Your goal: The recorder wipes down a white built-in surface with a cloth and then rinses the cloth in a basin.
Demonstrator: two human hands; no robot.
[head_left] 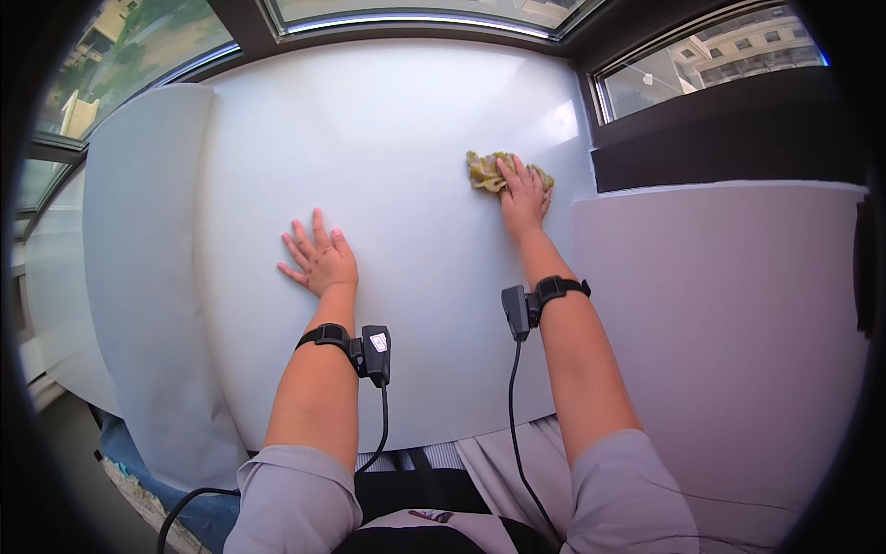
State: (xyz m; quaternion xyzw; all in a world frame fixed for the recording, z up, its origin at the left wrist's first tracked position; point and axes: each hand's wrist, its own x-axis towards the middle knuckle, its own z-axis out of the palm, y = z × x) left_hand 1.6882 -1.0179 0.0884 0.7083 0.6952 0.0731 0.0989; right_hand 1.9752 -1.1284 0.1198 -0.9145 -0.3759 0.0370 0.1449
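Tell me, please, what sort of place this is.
Probably a window bay, perhaps at home: a glossy white ledge, dark-framed glass windows along it, and a pale multi-storey building outside.

Head view: wide fisheye camera, the left of a head-worn pair, above and behind the fingers (319, 227) of the left hand (328, 267) and right hand (524, 198), facing down and forward. Near range, both forearms (314, 406) included to the sleeves (295, 494); white surface (425, 305) beneath the fingers, windows (148, 55) beyond them, bending toward the dark rim.
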